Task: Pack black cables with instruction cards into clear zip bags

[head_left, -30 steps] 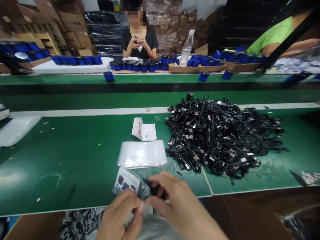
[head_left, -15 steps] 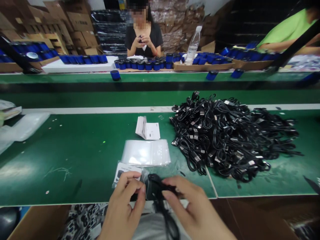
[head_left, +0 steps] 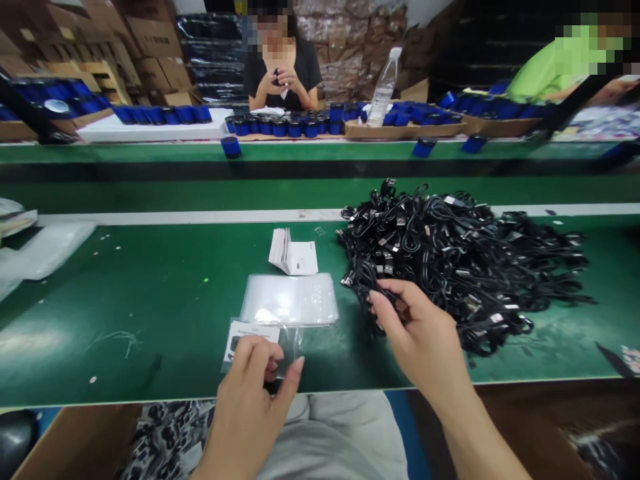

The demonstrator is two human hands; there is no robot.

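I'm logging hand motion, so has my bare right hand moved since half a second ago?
Yes: judged against the flat stack of clear plastic bags, the right hand moved forward and rightward, to the pile of coiled black cables.

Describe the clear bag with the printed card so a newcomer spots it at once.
On the green table, left of the big heap of black cables, find the stack of clear bags. Just nearer the person, partly under the left hand, is your bag. Unlike the plain stack, it has a printed card showing through.
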